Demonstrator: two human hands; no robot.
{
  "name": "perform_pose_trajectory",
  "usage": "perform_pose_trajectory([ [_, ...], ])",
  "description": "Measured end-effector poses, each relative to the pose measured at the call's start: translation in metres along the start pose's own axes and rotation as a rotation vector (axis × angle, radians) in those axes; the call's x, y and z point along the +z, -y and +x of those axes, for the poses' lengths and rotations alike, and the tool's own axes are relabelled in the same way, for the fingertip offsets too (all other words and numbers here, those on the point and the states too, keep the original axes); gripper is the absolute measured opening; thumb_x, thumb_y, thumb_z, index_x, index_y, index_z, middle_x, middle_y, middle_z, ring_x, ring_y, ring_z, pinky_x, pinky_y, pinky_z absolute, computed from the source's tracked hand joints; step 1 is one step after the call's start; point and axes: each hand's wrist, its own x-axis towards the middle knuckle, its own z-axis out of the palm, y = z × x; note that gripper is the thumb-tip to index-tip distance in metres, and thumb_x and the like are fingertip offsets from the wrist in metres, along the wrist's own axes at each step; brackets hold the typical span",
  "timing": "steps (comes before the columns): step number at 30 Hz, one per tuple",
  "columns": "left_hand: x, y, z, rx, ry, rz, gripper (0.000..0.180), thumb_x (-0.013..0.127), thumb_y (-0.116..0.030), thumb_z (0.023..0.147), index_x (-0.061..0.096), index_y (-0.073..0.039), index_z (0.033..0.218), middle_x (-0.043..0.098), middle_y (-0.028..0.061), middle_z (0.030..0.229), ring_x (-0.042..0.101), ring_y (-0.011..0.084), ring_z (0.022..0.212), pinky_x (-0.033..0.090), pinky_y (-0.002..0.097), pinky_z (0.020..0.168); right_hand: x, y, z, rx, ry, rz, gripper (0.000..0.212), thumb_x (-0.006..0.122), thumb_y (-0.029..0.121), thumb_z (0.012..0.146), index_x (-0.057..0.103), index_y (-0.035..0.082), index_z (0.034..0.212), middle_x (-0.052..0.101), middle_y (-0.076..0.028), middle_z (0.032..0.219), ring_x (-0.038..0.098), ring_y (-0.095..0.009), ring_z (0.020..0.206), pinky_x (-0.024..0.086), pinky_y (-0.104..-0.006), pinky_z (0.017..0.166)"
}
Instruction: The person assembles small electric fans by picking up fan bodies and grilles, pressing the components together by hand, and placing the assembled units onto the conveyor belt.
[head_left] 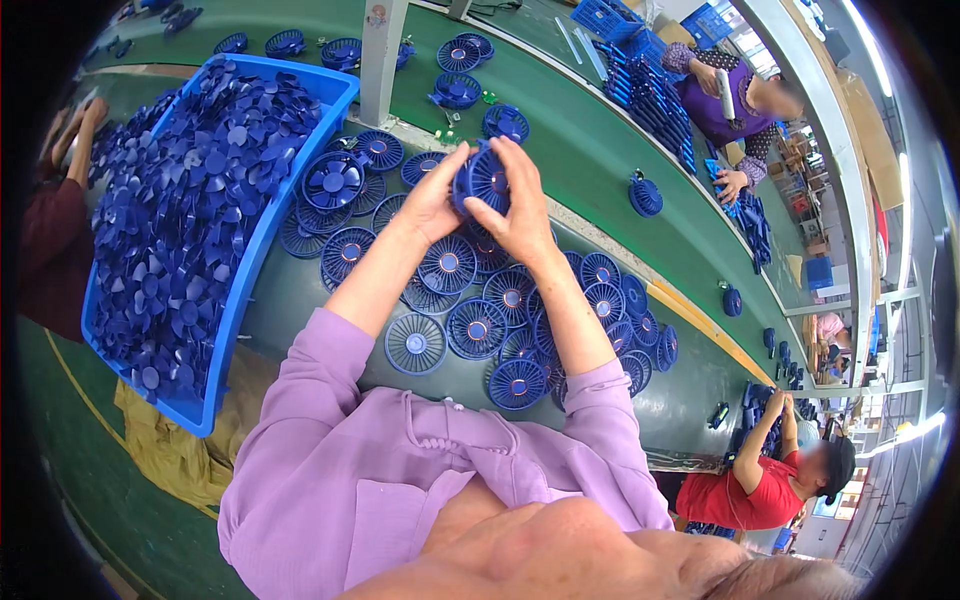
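Observation:
Both my hands are raised over the workbench, closed around a round blue fan head (484,180) with a slatted grille. My left hand (434,202) grips its left side, and my right hand (522,212) wraps the right side with the thumb across the front. Below and around my forearms lies a spread of round blue fan grilles (476,328), many with a small ring at the centre, some overlapping. Left of my hands, a grille with a blue fan blade (333,181) set in it rests among them.
A large blue bin (268,228) heaped with blue fan blades (195,190) stands at the left. A white post (383,65) rises beyond it. The green conveyor belt (590,180) carries fan heads (646,196) along the far side. Co-workers are at left, upper right and lower right.

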Motion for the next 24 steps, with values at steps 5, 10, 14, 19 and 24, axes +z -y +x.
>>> perform_pose_trajectory([
  [5,-0.003,0.013,0.000,-0.007,-0.115,-0.203,0.033,0.044,-0.035,0.100,0.058,-0.009,0.113,0.065,0.0077,0.107,0.064,0.0197,0.096,0.053,0.0372,0.084,0.011,0.001,-0.006,0.012,0.102,-0.094,0.079,0.068,0.044,0.078,0.034,0.010,0.140,0.031,-0.022,0.143,0.034,-0.043,0.128,0.033,-0.0506,0.105],
  [10,0.020,0.023,-0.009,0.269,-0.344,0.080,0.033,0.040,-0.034,0.101,0.055,-0.008,0.118,0.058,0.0067,0.117,0.058,0.0177,0.106,0.048,0.0349,0.091,0.020,-0.003,-0.010,0.036,0.020,0.046,0.076,0.061,0.048,0.083,0.032,0.008,0.140,0.035,-0.025,0.139,0.036,-0.043,0.127,0.033,-0.0490,0.105],
  [14,0.026,0.034,-0.017,0.677,-0.306,0.601,0.032,0.040,-0.024,0.102,0.043,-0.005,0.128,0.048,0.0073,0.122,0.045,0.0171,0.114,0.034,0.0325,0.102,0.032,0.010,-0.008,0.367,0.023,0.463,0.065,0.044,0.048,0.094,0.029,0.004,0.140,0.041,-0.025,0.133,0.044,-0.037,0.124,0.035,-0.0408,0.104],
  [19,0.041,0.022,-0.023,1.180,-0.201,1.511,0.038,0.054,-0.014,0.088,0.046,-0.001,0.123,0.051,0.0143,0.123,0.043,0.0318,0.119,0.031,0.0420,0.104,0.036,0.009,-0.012,0.687,0.010,1.365,0.058,0.022,0.056,0.099,0.036,0.012,0.135,0.047,-0.008,0.128,0.046,-0.019,0.120,0.041,-0.0338,0.099],
  [24,0.027,0.028,-0.015,0.882,-0.164,1.137,0.039,0.040,-0.012,0.097,0.035,0.000,0.135,0.045,0.0129,0.131,0.043,0.0221,0.121,0.032,0.0363,0.105,0.033,0.002,-0.010,0.552,-0.020,0.887,0.059,0.033,0.048,0.098,0.031,0.006,0.139,0.049,-0.016,0.126,0.050,-0.026,0.115,0.040,-0.0371,0.099],
])
